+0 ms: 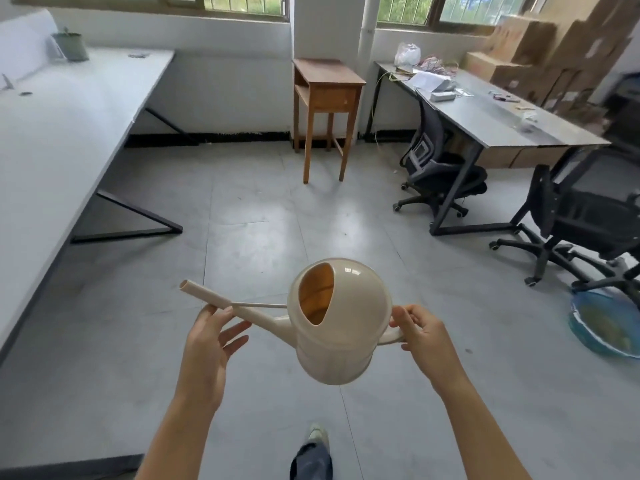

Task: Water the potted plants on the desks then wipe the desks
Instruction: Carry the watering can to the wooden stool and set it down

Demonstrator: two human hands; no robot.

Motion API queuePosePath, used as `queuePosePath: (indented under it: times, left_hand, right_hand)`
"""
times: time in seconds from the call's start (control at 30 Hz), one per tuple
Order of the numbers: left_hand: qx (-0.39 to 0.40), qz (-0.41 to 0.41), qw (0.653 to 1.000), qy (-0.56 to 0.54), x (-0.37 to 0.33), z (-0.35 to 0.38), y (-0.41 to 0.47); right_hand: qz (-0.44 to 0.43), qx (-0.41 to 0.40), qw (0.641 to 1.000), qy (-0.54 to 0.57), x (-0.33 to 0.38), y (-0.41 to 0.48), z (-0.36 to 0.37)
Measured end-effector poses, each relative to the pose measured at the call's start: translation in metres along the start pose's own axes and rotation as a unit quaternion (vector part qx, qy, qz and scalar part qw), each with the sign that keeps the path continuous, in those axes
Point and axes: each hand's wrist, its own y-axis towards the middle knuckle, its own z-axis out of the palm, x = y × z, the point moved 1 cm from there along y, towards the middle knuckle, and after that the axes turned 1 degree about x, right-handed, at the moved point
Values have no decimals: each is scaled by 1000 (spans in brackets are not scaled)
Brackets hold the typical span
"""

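Observation:
I hold a cream plastic watering can (349,317) in front of me above the grey floor, spout pointing left. My right hand (420,332) grips its handle at the right. My left hand (211,341) supports the long spout from below, fingers loosely curled around it. The can's round opening faces me. A green pot with a small plant (72,46) stands at the far end of the long white desk (59,133) on the left, well away from the can.
A grey desk (491,116) on the right carries papers, a bag and cables; two black office chairs (440,168) stand by it. A wooden side table (327,98) stands against the back wall. Cardboard boxes (554,46) pile up far right. A blue basin (602,322) lies on the floor.

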Motion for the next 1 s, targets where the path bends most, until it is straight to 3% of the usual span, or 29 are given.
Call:
queuePosePath:
  times: [0.27,0.43,1.0]
  left_hand:
    - [-45,36,998,-10,-36,67,133]
    - [-64,34,997,-27,-52,94,210]
    - [-3,15,1000,-8,-101,215,487]
  right_hand:
    - [-51,36,998,-11,46,175,1]
    - [-38,57,998,-14,61,260,10]
    - [-15,12,1000,-17,104,533,19]
